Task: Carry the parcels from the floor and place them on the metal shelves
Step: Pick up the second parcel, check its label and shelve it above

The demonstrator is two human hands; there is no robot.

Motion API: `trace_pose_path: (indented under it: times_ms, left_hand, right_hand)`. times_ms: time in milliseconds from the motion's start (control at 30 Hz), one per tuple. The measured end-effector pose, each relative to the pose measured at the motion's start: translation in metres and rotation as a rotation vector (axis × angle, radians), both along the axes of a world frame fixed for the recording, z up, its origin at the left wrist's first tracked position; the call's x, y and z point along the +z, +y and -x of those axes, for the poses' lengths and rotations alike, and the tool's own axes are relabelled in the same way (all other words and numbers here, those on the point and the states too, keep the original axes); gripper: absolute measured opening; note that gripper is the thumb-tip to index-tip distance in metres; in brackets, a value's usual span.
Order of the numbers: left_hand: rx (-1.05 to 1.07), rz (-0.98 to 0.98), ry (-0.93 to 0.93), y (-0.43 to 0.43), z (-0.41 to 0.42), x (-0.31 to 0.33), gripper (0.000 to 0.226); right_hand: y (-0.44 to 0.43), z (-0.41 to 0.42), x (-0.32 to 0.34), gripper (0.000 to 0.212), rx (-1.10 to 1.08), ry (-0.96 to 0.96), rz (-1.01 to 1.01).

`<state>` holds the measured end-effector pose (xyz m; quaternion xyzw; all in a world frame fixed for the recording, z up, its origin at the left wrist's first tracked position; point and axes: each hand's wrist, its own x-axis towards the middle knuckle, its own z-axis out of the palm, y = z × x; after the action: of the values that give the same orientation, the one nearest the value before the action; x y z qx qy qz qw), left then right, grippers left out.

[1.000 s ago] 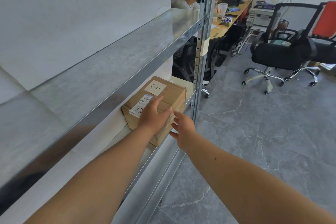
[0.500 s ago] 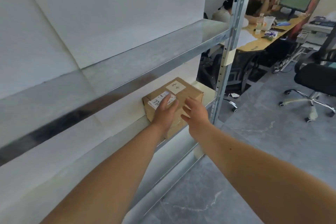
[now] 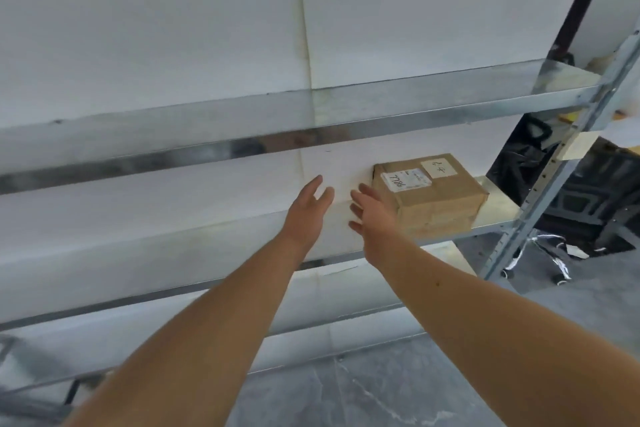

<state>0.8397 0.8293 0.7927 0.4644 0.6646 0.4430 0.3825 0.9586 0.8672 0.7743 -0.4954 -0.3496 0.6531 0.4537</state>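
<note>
A brown cardboard parcel with white labels rests on the middle metal shelf, near its right end by the upright post. My right hand is open just left of the parcel, fingers spread, at most grazing its left edge. My left hand is open further left, in front of the white wall, holding nothing. An upper metal shelf runs above both hands.
A lower shelf edge runs below my arms, with grey marbled floor under it. Right of the post stand a dark office chair base with castors and black furniture.
Both hands have come off the parcel and moved left of it; it now rests alone on the shelf. The view has swung left, facing the shelving squarely.
</note>
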Motion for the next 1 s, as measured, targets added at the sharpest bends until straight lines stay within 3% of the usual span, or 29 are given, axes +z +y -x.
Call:
trace_pose_path:
  times_ms: [333,1000]
  left_hand:
    - [0.268,-0.024,-0.107,-0.127,0.117,0.009,0.054]
    - [0.760,-0.056,-0.249,-0.437,0.308,-0.011,0.059]
  right_hand:
    - [-0.093,0.139,0.018,0.049,0.371,-0.079,-0.081]
    - [-0.377,0.365,0.017,0.046,0.873,-0.068,-0.104]
